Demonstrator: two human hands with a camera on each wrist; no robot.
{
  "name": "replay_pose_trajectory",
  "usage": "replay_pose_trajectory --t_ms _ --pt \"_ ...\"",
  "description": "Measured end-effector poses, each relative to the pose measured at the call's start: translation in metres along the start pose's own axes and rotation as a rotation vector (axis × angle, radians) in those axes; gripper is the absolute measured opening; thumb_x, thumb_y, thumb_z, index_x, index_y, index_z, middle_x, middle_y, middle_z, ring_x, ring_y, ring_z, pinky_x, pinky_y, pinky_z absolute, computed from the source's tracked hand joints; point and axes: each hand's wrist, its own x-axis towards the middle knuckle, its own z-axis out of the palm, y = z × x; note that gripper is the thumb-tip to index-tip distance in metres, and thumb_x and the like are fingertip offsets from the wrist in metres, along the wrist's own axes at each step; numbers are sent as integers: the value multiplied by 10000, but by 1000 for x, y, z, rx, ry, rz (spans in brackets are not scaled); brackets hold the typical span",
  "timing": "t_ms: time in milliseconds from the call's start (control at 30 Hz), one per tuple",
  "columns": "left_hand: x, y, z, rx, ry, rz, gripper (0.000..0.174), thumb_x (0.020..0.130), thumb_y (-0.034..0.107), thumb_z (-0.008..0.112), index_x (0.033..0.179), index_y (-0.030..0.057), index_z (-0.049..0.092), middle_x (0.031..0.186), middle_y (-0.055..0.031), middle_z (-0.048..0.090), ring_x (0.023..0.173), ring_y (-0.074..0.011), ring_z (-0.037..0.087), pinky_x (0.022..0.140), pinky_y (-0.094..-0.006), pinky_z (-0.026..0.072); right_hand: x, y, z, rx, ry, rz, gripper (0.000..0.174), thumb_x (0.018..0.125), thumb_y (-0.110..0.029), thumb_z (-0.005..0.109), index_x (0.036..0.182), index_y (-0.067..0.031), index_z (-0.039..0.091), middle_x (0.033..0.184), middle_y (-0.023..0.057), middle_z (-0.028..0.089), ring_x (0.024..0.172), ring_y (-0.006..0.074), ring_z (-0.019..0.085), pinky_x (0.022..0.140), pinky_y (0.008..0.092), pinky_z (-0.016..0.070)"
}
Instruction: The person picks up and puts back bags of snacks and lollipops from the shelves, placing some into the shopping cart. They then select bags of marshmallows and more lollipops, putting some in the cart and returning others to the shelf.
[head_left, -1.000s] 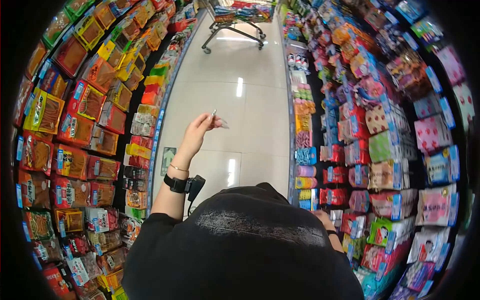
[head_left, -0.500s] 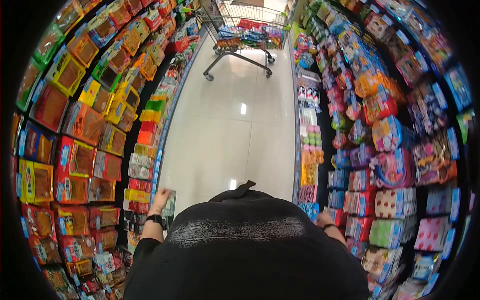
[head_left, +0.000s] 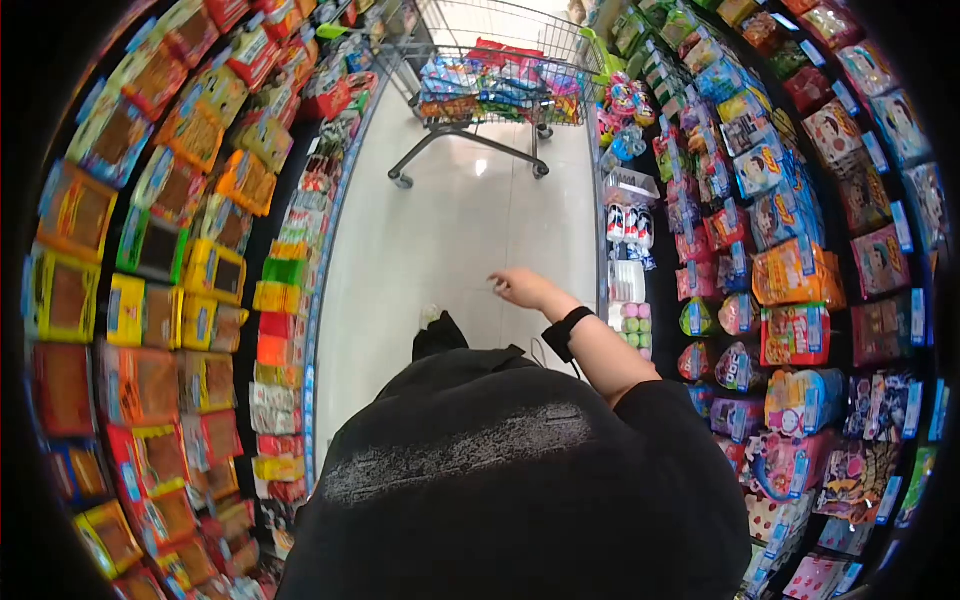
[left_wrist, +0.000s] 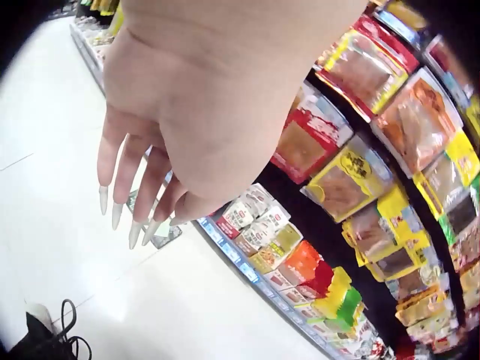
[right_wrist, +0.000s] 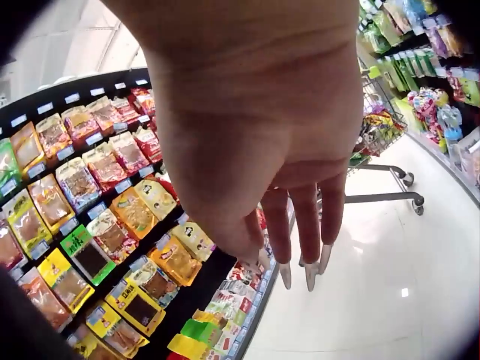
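My right hand reaches across in front of my body over the aisle floor, holding nothing. In the right wrist view that hand hangs with its long-nailed fingers pointing down, loosely bent. The left hand shows in its wrist view, fingers hanging loose over the floor with nothing in them; in the head view my body hides it. Ahead stands a shopping cart, loaded with colourful packets, out of reach of both hands.
Shelves of bagged snacks line the left side, with smaller packets on a low ledge. Hanging packets and small goods fill the right side. Pale tiled floor runs between them. A shoe shows below my body.
The cart and shelves have come nearer as I move forward. My left hand swung down from in front and out of the head view; my right hand swung forward from the right side.
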Motion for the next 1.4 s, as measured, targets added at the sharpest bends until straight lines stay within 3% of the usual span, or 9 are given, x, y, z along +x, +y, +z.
replay_pose_trajectory --t_ms 167,233,367,567,933,1067,1133,1267,1400 --pt "208 28 -93 -287 4 -303 328 826 241 443 1040 36 585 881 -272 589 751 -396 585 651 -475 449 40 77 -53 -211 -71 232 308 770 -181 584 1056 -66 592 935 155 644 873 313 615 778 378 485" --pt "293 121 -215 -743 147 -228 325 863 303 451 942 12 574 736 -134 580 634 -235 560 541 -367 434 27 137 -72 -144 1 415 313 767 -193 588 1046 -53 592 932 175 640 847 328 618 747 392 492" --pt "439 327 -400 -719 348 236 298 863 239 566 1023 -12 575 910 -113 625 874 -169 572 788 -282 435 -10 188 -112 427 327 1044 269 754 -203 614 968 -42 630 776 89 632 672 166 604 625 288 494" --pt "564 571 -552 -426 529 723 286 849 165 561 1108 45 561 1081 -132 589 1049 -267 521 906 -341 389 63 212 -186 1091 700 939 357 812 -238 642 1116 -82 540 963 32 600 803 161 592 734 307 498" --pt "756 670 -556 171 448 437 379 845 309 516 1164 108 545 1232 -118 510 1210 -310 403 1022 -451 290 471 215 -637 1182 600 -44 359 829 -102 602 1147 29 499 1107 124 571 1004 222 573 869 361 464" --pt "753 683 -568 221 351 319 432 788 256 557 1200 129 528 1326 -100 435 1262 -307 347 1050 -437 256 612 319 -634 944 395 333 471 780 -154 660 1186 8 484 1086 110 590 983 202 579 862 340 452" --pt "753 689 -571 167 297 278 432 783 249 560 1199 135 529 1349 -89 416 1277 -306 328 1050 -443 253 671 445 -583 239 106 428 674 638 -278 779 1171 20 494 1015 188 623 984 319 585 885 343 455" --pt "757 691 -576 157 250 280 432 775 226 561 1201 157 535 1361 -65 409 1292 -300 309 1050 -452 249 660 430 -528 -330 -110 718 1066 436 -269 878 1307 -8 320 1144 247 543 1063 379 531 904 388 444" --pt "758 700 -580 187 234 259 404 767 212 559 1168 157 562 1352 -58 420 1297 -287 307 1050 -447 251 646 424 -498 -134 -36 744 1103 392 -305 885 1287 -66 288 1136 200 557 1100 370 499 931 411 406"
